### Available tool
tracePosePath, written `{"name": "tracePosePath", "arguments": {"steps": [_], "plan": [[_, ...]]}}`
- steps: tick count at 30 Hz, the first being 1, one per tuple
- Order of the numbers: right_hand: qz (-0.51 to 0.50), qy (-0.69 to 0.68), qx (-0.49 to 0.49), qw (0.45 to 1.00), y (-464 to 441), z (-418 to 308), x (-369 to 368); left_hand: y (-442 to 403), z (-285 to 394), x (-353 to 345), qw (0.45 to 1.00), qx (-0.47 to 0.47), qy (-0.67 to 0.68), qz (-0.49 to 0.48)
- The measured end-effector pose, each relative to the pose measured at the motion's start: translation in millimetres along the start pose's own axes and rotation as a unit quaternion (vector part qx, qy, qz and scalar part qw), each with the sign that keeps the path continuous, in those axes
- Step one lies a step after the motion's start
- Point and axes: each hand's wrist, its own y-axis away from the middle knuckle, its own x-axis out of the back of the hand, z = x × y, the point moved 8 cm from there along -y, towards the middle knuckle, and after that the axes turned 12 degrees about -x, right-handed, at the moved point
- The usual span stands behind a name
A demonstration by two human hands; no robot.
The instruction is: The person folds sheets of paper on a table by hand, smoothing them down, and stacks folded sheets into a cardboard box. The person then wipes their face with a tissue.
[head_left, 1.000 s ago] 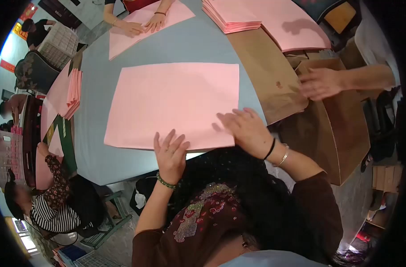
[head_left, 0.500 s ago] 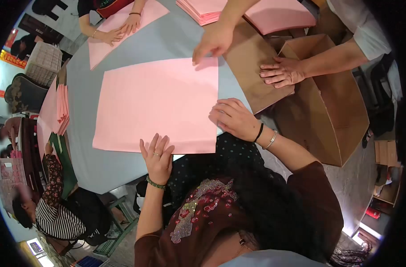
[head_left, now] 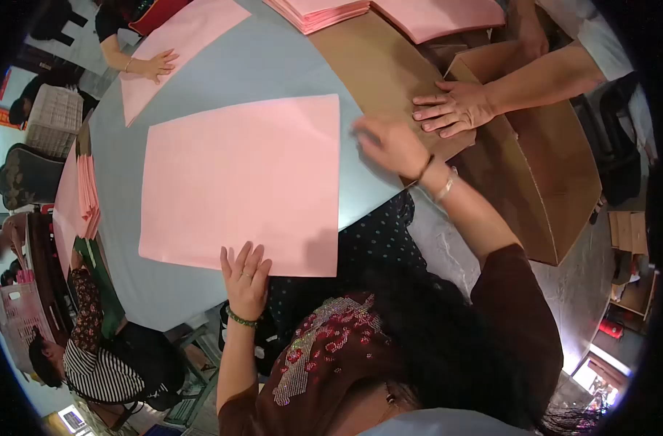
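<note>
A large pink sheet (head_left: 237, 182) lies flat on the grey-blue tabletop (head_left: 273, 62) in front of me; whether it is paper or cloth I cannot tell. My left hand (head_left: 246, 280) rests on its near edge, fingers spread, with a ring and a green bead bracelet. To the right of the sheet, apart from its edge, my right hand (head_left: 397, 149) is over the table near the brown board. Its fingertips are smeared by motion, and I cannot see anything in them.
Across the table, another person's hand (head_left: 157, 67) presses a second pink sheet (head_left: 193, 36). At right, a co-worker's hand (head_left: 455, 109) lies on a brown board (head_left: 368, 54) beside an open cardboard box (head_left: 557, 167). Pink stacks (head_left: 320, 11) sit behind. A person in stripes (head_left: 102, 370) is at left.
My right hand has left the sheet's right edge and moved up and right. The sheet has shifted slightly left and toward me. The co-worker's other hand has withdrawn from its far corner.
</note>
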Motion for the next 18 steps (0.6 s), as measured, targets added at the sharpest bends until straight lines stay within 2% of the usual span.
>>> {"name": "tracePosePath", "arguments": {"steps": [1,5,7,8,9,11,18], "plan": [[-0.004,-0.024,-0.098,0.995,-16,25,1,1,0,0,1.0,-0.003,0.003,-0.002],[0.043,-0.075,-0.078,0.993,-70,56,-1,4,-3,-1,1.0,0.006,-0.004,-0.021],[-0.015,0.004,-0.096,0.995,-109,58,-14,-8,-22,3,0.999,0.027,-0.001,-0.033],[-0.041,-0.01,-0.135,0.99,-122,64,-19,-11,-27,10,0.999,0.029,0.005,-0.041],[-0.043,-0.011,-0.141,0.989,-123,53,-15,-9,-26,13,0.998,0.026,0.005,-0.049],[-0.124,0.071,-0.19,0.971,-119,51,-18,-3,-16,12,0.998,0.019,0.003,-0.058],[-0.136,0.087,-0.208,0.965,-127,58,-24,-5,-8,8,0.991,-0.001,0.009,-0.131]]}}
